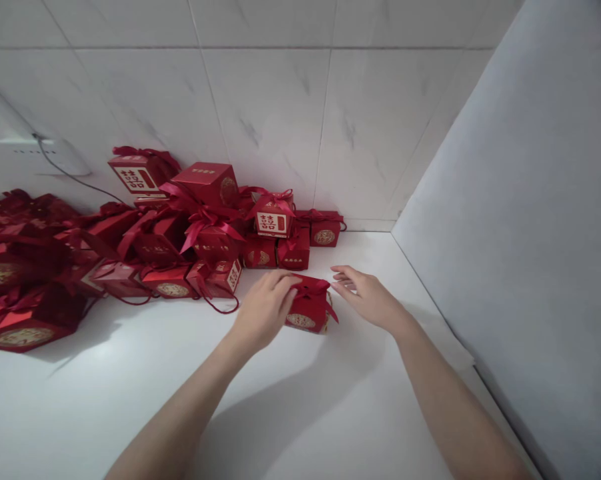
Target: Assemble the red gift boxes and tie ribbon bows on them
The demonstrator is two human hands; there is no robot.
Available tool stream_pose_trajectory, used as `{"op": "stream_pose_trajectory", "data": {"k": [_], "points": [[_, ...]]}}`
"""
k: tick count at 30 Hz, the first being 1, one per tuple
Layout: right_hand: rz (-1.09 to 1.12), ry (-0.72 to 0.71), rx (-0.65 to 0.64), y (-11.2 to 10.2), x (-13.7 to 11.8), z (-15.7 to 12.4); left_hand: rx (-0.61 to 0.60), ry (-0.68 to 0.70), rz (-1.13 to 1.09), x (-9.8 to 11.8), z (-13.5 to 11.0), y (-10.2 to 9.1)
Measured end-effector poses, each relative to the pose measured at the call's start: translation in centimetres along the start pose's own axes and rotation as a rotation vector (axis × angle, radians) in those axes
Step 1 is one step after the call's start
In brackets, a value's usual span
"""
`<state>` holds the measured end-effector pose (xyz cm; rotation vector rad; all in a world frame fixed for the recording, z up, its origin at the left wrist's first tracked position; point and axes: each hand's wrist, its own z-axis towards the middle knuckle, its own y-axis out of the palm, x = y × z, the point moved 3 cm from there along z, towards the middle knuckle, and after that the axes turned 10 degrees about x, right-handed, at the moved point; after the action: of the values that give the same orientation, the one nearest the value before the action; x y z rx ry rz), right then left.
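Observation:
A small red gift box (303, 310) with a gold round emblem and a red ribbon bow (313, 288) stands on the white table in front of me. My left hand (265, 303) is curled against the box's left side and top edge, gripping it; part of that side is hidden behind the fingers. To the right of the bow, my right hand (368, 297) is open, its fingers apart and slightly bent. Its fingertips are close to the ribbon's right end; whether they touch it I cannot tell. Something yellowish shows at the box's right side.
Several red gift boxes (205, 177) with ribbons are piled along the tiled wall (265, 100), behind and to the left. A cable (70, 177) runs down to the pile from a white wall socket (35, 153). A pale panel (520, 200) rises along the right side of the white table (145, 380).

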<state>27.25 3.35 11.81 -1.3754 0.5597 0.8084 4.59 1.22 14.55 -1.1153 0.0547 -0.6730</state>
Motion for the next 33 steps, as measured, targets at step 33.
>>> {"op": "stream_pose_trajectory", "data": {"k": [33], "points": [[-0.009, -0.151, 0.236, 3.9, 1.4, 1.9, 0.130, 0.199, 0.199, 2.1, -3.7, 7.2]]}}
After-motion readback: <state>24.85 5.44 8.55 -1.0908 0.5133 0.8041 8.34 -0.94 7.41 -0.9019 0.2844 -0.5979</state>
